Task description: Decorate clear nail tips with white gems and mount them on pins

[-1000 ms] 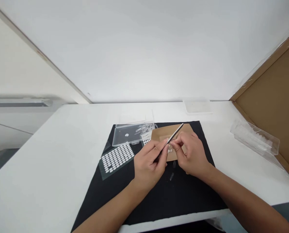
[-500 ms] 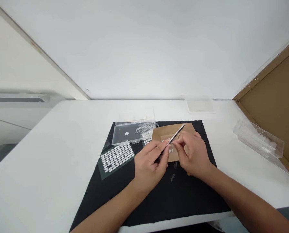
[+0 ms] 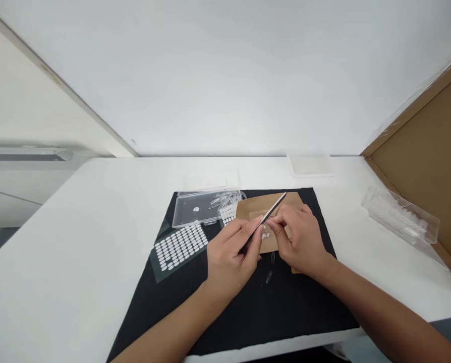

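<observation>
My left hand is closed round a thin black strip with a white edge, which slants up to the right and is seen nearly edge-on. Beside the strip's right side, my right hand is closed in a pinch. Whatever its fingertips hold is too small to make out. Beneath both hands lies a sheet of brown card with small whitish pieces on it. Two clear nail tips rest on the black cloth in front of the card.
Left of my hands lies a dark green sheet of white oval stickers. Behind it stands an open clear plastic box with several clear nail tips. Another clear box stands right, before a cardboard box. A shallow white tray sits at the back.
The whole view has shifted slightly. Both hands keep almost the same pose, with the strip still in my left hand and my right fingertips still pinched beside it.
</observation>
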Demonstrator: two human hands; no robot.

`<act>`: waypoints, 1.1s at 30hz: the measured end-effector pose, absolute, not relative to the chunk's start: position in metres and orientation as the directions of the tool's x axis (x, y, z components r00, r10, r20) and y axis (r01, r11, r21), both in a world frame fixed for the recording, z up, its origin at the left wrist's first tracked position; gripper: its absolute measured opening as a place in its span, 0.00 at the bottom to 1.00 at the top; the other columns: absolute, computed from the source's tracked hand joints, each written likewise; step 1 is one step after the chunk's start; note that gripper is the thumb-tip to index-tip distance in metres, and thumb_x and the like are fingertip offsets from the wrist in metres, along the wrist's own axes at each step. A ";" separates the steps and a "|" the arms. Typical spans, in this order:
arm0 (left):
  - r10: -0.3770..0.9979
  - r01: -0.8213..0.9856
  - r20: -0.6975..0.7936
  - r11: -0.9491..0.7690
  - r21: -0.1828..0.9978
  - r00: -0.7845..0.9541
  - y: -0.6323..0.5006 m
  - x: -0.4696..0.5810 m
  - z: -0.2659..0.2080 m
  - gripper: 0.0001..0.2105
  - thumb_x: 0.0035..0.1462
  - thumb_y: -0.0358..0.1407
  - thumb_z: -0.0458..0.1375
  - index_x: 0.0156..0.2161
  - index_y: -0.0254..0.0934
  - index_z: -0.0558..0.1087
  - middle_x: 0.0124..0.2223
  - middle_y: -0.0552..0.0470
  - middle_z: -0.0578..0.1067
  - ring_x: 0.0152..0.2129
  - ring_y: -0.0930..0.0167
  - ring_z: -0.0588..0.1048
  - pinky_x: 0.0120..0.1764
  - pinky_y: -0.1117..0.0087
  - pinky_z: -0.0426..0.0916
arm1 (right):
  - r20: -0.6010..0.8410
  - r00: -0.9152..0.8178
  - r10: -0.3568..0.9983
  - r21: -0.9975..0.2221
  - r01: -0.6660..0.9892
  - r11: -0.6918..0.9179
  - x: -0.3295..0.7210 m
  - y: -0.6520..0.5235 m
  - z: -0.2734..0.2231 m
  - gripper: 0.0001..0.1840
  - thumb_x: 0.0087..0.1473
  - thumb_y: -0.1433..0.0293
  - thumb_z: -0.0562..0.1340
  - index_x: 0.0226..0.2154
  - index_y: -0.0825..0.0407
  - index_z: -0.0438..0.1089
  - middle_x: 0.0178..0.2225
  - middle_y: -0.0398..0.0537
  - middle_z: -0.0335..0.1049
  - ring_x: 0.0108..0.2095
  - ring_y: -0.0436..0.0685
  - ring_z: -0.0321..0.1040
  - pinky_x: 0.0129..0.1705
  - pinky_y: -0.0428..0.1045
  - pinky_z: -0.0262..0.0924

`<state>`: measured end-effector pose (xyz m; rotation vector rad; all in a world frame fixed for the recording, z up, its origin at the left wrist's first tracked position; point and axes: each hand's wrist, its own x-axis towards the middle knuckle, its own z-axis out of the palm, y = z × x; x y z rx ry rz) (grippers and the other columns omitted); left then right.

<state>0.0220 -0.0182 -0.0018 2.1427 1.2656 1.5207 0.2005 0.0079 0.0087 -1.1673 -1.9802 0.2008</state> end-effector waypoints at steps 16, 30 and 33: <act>0.731 0.540 0.675 -0.609 0.581 0.099 -0.017 0.024 -0.001 0.10 0.66 0.25 0.62 0.49 0.35 0.81 0.38 0.49 0.82 0.33 0.72 0.80 0.40 0.73 0.76 | 0.605 -0.143 0.783 -0.500 0.697 0.514 0.205 0.006 0.003 0.11 0.69 0.71 0.60 0.31 0.48 0.64 0.27 0.39 0.73 0.27 0.52 0.68 0.38 0.54 0.51; 0.711 0.618 0.686 -0.612 0.494 0.155 -0.011 0.018 -0.007 0.08 0.67 0.28 0.61 0.50 0.36 0.78 0.39 0.48 0.82 0.34 0.70 0.80 0.40 0.71 0.75 | 0.610 -0.138 0.781 -0.532 0.660 0.531 0.215 0.002 -0.002 0.08 0.68 0.70 0.63 0.35 0.48 0.68 0.28 0.39 0.74 0.30 0.53 0.71 0.40 0.54 0.56; 0.686 0.685 0.724 -0.560 0.465 0.069 -0.004 0.009 -0.001 0.08 0.67 0.30 0.62 0.49 0.36 0.78 0.38 0.48 0.82 0.33 0.69 0.80 0.37 0.70 0.75 | 0.637 -0.147 0.756 -0.514 0.651 0.559 0.213 0.001 -0.002 0.08 0.68 0.71 0.64 0.35 0.48 0.67 0.27 0.38 0.73 0.28 0.52 0.71 0.39 0.54 0.56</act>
